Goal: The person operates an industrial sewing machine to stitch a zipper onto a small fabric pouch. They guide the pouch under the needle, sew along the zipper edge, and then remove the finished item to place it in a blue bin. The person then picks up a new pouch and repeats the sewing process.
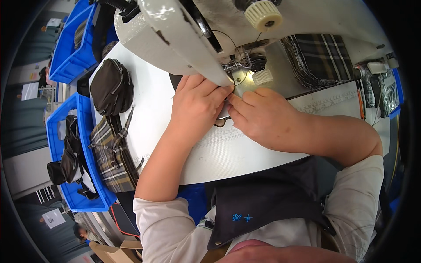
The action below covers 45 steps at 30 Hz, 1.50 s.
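Note:
Both hands work close together beneath the head of a sewing machine (206, 65), beside its lit needle area. My left hand (195, 105) has its fingers curled, with thumb and forefinger pressed together near the presser foot. In a pinch just opposite, my right hand (263, 116) almost touches it. Between and under them is a small dark fabric piece (220, 123), mostly covered; a brownish bit with a dark edge shows below the fingers. Some dark material also shows beside the left fingers. The fingertips are partly hidden, so the exact grip is hard to see.
On the white table (210, 164), a dark zipped pouch (110, 87) and plaid fabric (112, 151) lie left. Blue bins (90, 204) stand beyond the left edge. Stacked plaid panels (320, 59) lie right of the needle, near a ruler strip (324, 97) and a blue tray (398, 94).

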Available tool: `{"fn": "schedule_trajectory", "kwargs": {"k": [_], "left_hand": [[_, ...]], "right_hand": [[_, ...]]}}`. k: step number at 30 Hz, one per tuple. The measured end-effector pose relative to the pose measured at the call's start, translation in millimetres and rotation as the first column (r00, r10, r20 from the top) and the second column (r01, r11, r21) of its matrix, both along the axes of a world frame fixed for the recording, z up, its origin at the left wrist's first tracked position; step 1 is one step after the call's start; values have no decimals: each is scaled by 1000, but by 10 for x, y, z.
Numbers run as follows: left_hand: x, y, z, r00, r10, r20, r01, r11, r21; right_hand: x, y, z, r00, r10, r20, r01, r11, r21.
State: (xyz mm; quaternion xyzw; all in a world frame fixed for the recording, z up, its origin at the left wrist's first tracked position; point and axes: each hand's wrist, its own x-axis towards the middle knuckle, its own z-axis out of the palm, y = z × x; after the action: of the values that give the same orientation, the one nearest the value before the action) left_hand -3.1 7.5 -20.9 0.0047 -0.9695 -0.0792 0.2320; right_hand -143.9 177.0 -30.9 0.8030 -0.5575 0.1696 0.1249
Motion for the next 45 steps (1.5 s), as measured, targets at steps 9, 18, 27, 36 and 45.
{"fn": "schedule_trajectory", "kwargs": {"k": [9, 18, 27, 36, 45], "left_hand": [[5, -2, -33, 1000, -6, -30, 6, 1000, 14], [38, 33, 27, 997, 49, 58, -54, 995, 83], [33, 41, -12, 991, 108, 80, -113, 991, 64], [21, 206, 23, 962, 239, 134, -248, 967, 58], [87, 2, 77, 967, 180, 178, -253, 727, 639]], "right_hand": [[5, -6, 18, 1000, 0, -14, 0, 1000, 10], [20, -3, 19, 1000, -20, -3, 20, 997, 73], [9, -41, 19, 997, -77, 20, 73, 982, 176], [-40, -91, 17, 990, -98, 97, 90, 992, 83], [2, -95, -17, 971, -44, 236, 8, 988, 153]]}}
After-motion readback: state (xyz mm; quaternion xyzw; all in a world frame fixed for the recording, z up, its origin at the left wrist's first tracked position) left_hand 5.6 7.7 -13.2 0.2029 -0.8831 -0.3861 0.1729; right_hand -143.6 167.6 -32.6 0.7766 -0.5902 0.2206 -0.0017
